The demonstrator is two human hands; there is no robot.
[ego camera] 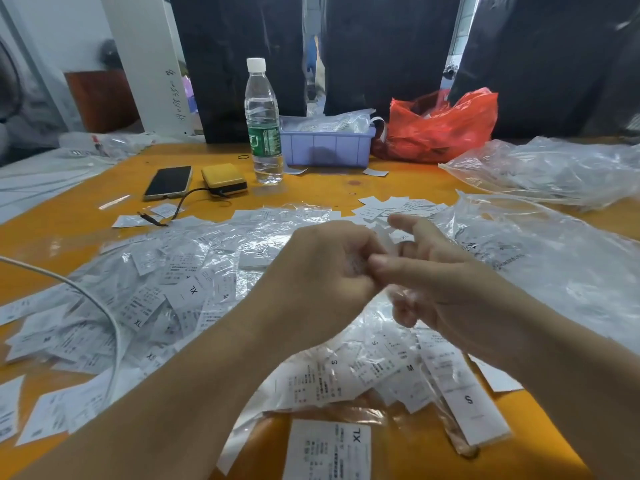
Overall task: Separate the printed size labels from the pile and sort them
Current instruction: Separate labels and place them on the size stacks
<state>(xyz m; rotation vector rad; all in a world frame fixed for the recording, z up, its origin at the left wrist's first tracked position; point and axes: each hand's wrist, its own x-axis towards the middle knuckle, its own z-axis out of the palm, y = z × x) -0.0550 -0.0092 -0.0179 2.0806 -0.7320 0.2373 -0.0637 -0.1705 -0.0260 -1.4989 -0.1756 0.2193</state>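
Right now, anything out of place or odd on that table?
Mostly expected sorting mess. One oddity: a white cable lies across the label pile at left, where it could snag labels. The phone and water bottle stand clear behind the pile. Nothing is spilled.

XL on near label point(356, 435), S on strip label point(469, 399), M on label point(410, 367)

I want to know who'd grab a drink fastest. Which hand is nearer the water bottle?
Left. The left hand sits below the water bottle, slightly to its right; the right hand is farther right, past the left hand. Neither touches it.
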